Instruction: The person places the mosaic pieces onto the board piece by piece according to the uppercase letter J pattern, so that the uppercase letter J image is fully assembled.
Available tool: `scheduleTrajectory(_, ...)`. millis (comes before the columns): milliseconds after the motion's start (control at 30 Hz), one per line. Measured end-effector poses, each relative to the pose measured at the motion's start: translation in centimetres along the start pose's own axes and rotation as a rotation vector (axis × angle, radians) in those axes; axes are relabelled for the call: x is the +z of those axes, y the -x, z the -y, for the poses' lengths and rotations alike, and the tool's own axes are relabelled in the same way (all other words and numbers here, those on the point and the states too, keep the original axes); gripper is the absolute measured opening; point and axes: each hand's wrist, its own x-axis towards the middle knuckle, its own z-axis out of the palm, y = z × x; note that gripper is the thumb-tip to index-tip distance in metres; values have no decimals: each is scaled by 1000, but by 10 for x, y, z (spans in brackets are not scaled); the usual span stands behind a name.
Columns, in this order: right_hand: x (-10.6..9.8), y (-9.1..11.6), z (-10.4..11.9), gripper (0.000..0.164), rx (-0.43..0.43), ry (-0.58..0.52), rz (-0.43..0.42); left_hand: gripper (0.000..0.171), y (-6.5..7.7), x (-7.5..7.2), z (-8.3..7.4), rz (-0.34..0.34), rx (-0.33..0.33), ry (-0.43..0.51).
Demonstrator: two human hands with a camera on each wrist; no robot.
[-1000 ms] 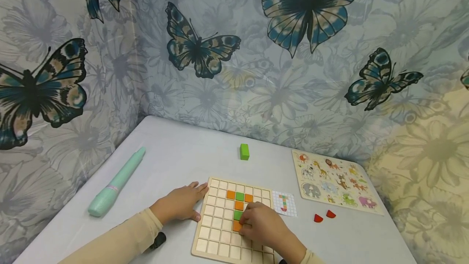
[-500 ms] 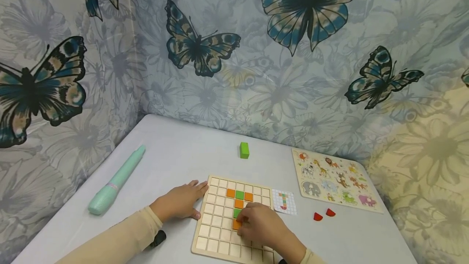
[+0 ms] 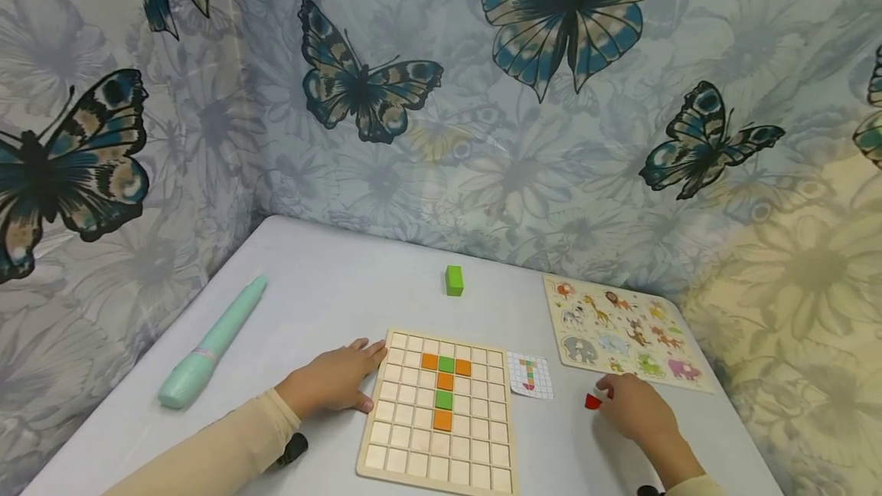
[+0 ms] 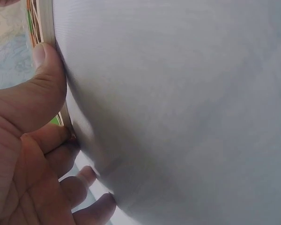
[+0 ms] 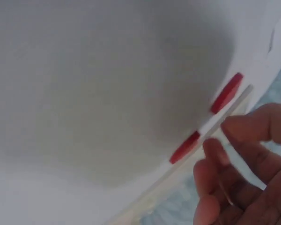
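Observation:
My left hand (image 3: 331, 380) rests against the left edge of the wooden grid board (image 3: 478, 451), fingers spread. In the left wrist view its thumb (image 4: 44, 79) touches the board's side. Orange and green squares form a T shape on the board, one orange square (image 3: 442, 420) at its lower end. To the right, my right hand (image 3: 637, 408) hovers over two red quarter-round pieces, fingers loosely curled. One red piece (image 3: 592, 402) shows beside its fingertips; the other is mostly hidden there. The right wrist view shows both, the nearer red piece (image 5: 185, 147) and the farther one, apart from the fingers.
A small pattern card (image 3: 530, 376) lies at the board's right edge. An animal puzzle board (image 3: 599, 358) is behind the right hand. A green block (image 3: 454, 281) stands farther back. At left lies a mint-green wrapped, tapered object (image 3: 213, 347). Patterned walls border the table.
My right hand has left the lower orange square on the board and moved right to the red pieces. The left hand has stayed at the board's edge. The view has shifted slightly.

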Motion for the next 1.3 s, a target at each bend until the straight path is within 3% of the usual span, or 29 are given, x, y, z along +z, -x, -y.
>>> scheduleTrajectory(200, 8, -1, -8, 24, 31, -92, 55, 92, 1, 0, 0, 9, -15, 12)
scheduleTrajectory(567, 18, 1, 5, 29, -37, -79, -48, 91, 2, -1, -3, 3, -17, 51)
scheduleTrajectory(733, 20, 1, 2, 43, 42, -121, -53, 90, 2, 0, -2, -5, -8, 56)
scheduleTrajectory(967, 22, 0, 8, 33, 80, -131, -40, 90, 3, 0, -1, -3, 5, 56)
scheduleTrajectory(1100, 22, 8, 36, 30, 34, -149, -67, 90, 4, -1, -1, 3, 8, 55)
scheduleTrajectory(1300, 29, 40, 119, 25, -263, -128, -164, 91, 3, 1, 0, 2, 7, 33)
